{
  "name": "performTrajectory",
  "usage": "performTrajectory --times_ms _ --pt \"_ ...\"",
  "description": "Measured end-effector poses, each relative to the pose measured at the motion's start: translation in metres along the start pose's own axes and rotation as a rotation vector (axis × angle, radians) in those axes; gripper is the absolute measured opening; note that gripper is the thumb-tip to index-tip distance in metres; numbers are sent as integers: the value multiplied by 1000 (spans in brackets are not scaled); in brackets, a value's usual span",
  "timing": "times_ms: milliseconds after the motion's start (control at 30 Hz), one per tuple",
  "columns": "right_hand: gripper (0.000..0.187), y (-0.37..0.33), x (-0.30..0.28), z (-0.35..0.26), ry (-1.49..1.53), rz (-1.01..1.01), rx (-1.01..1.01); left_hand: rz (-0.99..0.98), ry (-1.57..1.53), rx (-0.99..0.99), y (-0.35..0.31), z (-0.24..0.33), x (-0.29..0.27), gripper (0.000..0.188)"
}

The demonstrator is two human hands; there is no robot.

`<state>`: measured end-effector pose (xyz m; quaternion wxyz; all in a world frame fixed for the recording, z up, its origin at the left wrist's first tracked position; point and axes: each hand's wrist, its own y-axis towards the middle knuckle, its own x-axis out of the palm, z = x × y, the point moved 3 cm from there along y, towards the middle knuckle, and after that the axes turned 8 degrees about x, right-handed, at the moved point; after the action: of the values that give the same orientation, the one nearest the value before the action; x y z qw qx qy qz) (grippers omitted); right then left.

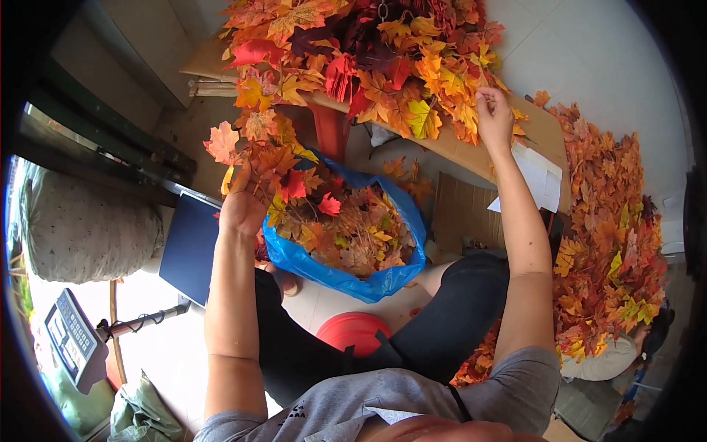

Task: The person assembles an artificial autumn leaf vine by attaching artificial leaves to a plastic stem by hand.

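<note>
Nearest us: grey T-shirt, black trousers, red round plastic stool [353,329] between our knees. Lower left, a platform scale with grey keypad display [71,340] on a pole and a dark blue flat platform [190,247].

Left hand [243,210] is fisted, grip closed on a bunch of leaf stems [258,158]: fabric-looking maple-shaped leaves, orange, red, yellow, fanning up above the fist. Just right of it, a blue glossy plastic bag [346,272], crinkled, mouth open, full of duller brown-orange leaves.

Right hand [493,118] is stretched out to the leaf pile [375,59] on the desk [541,129], fingertips pinched narrow on a leaf at the pile's edge; we cannot tell whether it's lifted clear. Pile is dense, mixed dark red, orange, bright yellow, lobed and pointed shapes.

Desk top is flat brown cardboard-like board on a red leg. White paper sheets [541,177] sit at its near right edge; a corrugated cardboard piece [460,210] below.

Far right, another big heap of orange leaves [611,228] on the pale floor.
</note>
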<state>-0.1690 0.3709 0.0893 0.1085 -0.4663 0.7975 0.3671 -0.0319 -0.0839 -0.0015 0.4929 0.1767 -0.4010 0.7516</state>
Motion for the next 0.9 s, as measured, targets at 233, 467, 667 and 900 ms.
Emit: performTrajectory --times_ms 233,467,667,900 --pt "23 149 50 2 -381 208 -6 19 -76 -88 4 -13 18 21" --pt "24 175 94 10 -732 243 81 -55 -169 -192 4 -12 21 21" --pt "22 182 55 24 -487 441 -52 -93 -104 -212 3 -24 34 24" --pt "24 129 -18 -36 108 658 -115 -171 -63 -238 -4 -36 36 25"
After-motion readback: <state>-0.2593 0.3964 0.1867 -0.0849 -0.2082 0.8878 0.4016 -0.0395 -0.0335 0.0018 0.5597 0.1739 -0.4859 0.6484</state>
